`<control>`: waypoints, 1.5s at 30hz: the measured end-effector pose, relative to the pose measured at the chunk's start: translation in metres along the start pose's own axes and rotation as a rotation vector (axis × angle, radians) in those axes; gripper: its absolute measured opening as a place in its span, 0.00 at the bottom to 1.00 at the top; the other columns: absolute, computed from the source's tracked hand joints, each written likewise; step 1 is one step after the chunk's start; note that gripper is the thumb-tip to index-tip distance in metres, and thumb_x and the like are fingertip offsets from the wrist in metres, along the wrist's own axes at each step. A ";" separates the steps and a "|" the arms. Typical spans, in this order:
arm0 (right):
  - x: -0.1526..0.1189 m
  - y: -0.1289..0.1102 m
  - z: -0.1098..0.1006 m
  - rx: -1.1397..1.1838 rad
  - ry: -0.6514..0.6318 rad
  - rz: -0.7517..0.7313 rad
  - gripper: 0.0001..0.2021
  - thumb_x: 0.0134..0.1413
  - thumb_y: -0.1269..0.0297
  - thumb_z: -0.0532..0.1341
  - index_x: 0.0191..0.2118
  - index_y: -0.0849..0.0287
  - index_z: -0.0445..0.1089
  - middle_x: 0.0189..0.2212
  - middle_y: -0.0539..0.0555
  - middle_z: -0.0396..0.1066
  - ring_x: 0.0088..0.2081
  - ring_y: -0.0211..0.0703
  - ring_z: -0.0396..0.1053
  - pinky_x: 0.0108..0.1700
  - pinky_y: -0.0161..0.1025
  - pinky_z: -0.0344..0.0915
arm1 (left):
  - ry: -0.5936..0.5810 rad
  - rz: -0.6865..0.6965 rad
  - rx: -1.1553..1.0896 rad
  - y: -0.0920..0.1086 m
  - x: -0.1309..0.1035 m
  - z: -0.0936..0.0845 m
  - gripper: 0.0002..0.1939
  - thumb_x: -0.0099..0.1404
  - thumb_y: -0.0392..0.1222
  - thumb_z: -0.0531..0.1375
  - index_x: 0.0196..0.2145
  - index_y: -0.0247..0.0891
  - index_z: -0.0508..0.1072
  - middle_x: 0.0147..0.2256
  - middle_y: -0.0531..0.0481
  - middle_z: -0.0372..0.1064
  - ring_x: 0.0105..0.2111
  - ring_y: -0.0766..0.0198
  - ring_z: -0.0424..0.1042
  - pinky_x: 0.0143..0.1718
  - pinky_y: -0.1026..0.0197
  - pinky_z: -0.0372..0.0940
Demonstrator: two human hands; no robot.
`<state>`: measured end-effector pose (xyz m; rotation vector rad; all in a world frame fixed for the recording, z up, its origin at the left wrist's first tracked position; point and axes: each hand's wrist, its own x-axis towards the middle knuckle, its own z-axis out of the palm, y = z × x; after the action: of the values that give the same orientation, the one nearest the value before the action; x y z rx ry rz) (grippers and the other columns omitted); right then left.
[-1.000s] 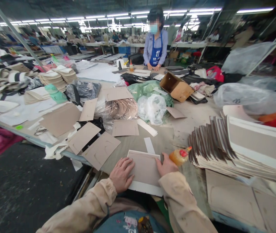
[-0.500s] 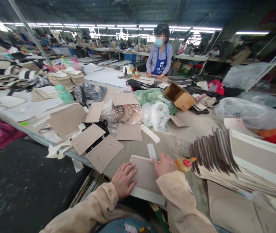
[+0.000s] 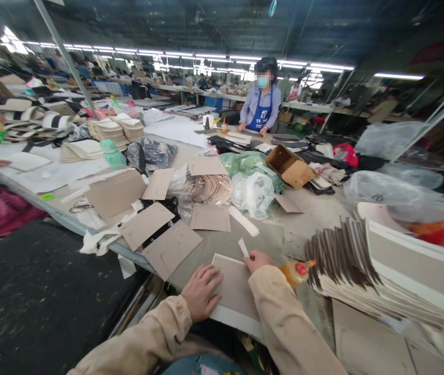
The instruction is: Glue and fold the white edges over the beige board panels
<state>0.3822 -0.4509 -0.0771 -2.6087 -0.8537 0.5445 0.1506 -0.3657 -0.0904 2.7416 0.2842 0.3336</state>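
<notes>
A grey-brown panel with white edges (image 3: 234, 289) lies in front of me at the near edge of the table. My left hand (image 3: 201, 292) rests flat on its left side with the fingers stretched out. At the panel's far right corner, my right hand (image 3: 258, 260) pinches a narrow white strip (image 3: 243, 248), whose free end points away from me. Just right of that hand lies a yellowish glue bottle (image 3: 294, 273) with a red-and-orange tip, partly hidden by my sleeve.
A fanned stack of white-edged panels (image 3: 417, 250) stands to the right. Loose grey-brown cards (image 3: 172, 249) lie to the left. Beyond are clear plastic bags (image 3: 254, 194) and an open cardboard box (image 3: 290, 165). A co-worker in a blue apron (image 3: 261, 109) stands across the table.
My right hand's fingers have closed on the white strip, which has turned and narrowed in view. My left hand stays on the panel. The camera view has tilted slightly upward.
</notes>
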 end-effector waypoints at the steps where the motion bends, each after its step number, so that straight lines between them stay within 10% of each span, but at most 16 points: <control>1: -0.001 0.002 -0.001 0.048 0.030 -0.019 0.07 0.46 0.60 0.60 0.27 0.57 0.70 0.27 0.52 0.72 0.34 0.46 0.68 0.36 0.38 0.61 | 0.002 -0.001 -0.012 0.000 0.000 0.000 0.25 0.59 0.44 0.56 0.54 0.39 0.62 0.53 0.42 0.59 0.56 0.48 0.54 0.58 0.41 0.51; 9: -0.030 0.002 -0.027 0.559 0.309 -0.206 0.22 0.55 0.48 0.48 0.46 0.61 0.61 0.33 0.53 0.71 0.33 0.40 0.68 0.35 0.34 0.65 | 0.083 -0.041 -0.261 -0.012 0.001 0.009 0.22 0.54 0.44 0.61 0.48 0.41 0.68 0.50 0.42 0.63 0.53 0.49 0.60 0.57 0.40 0.51; 15: -0.081 0.003 -0.035 0.384 0.089 -0.486 0.21 0.51 0.58 0.56 0.51 0.57 0.63 0.21 0.46 0.66 0.23 0.38 0.63 0.28 0.34 0.60 | 0.431 -0.327 -0.769 -0.020 0.004 -0.003 0.16 0.61 0.49 0.54 0.39 0.36 0.73 0.44 0.41 0.66 0.47 0.55 0.66 0.50 0.52 0.62; 22: -0.131 -0.005 -0.013 0.168 -0.253 -0.586 0.21 0.46 0.66 0.59 0.50 0.51 0.66 0.26 0.48 0.69 0.28 0.38 0.66 0.33 0.33 0.58 | -0.123 -0.565 -1.217 0.020 0.007 -0.023 0.27 0.52 0.57 0.60 0.42 0.31 0.71 0.25 0.50 0.68 0.24 0.66 0.67 0.22 0.66 0.61; 25: -0.133 -0.002 -0.009 0.204 -0.274 -0.545 0.24 0.44 0.66 0.61 0.51 0.52 0.65 0.24 0.47 0.68 0.27 0.38 0.64 0.32 0.33 0.58 | -0.188 -0.601 -1.176 0.025 0.008 -0.018 0.20 0.46 0.53 0.64 0.29 0.31 0.71 0.18 0.54 0.63 0.18 0.71 0.61 0.18 0.68 0.54; 35: -0.101 0.049 0.005 0.488 -0.106 -0.232 0.18 0.46 0.55 0.56 0.40 0.61 0.70 0.24 0.49 0.66 0.26 0.40 0.63 0.31 0.35 0.60 | 0.125 -0.551 -0.775 0.007 0.012 -0.013 0.13 0.54 0.49 0.57 0.22 0.35 0.66 0.19 0.56 0.57 0.23 0.68 0.59 0.25 0.66 0.53; 45: -0.071 0.030 -0.002 -0.028 0.104 0.011 0.20 0.55 0.60 0.55 0.54 0.57 0.61 0.37 0.52 0.73 0.39 0.45 0.70 0.42 0.36 0.62 | 0.126 -0.352 -0.091 -0.001 0.048 0.000 0.09 0.59 0.43 0.56 0.24 0.38 0.67 0.29 0.51 0.62 0.32 0.63 0.64 0.35 0.63 0.57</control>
<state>0.3451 -0.5176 -0.0707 -2.6424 -0.8205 0.3982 0.1959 -0.3534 -0.0811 2.5219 0.7530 0.4096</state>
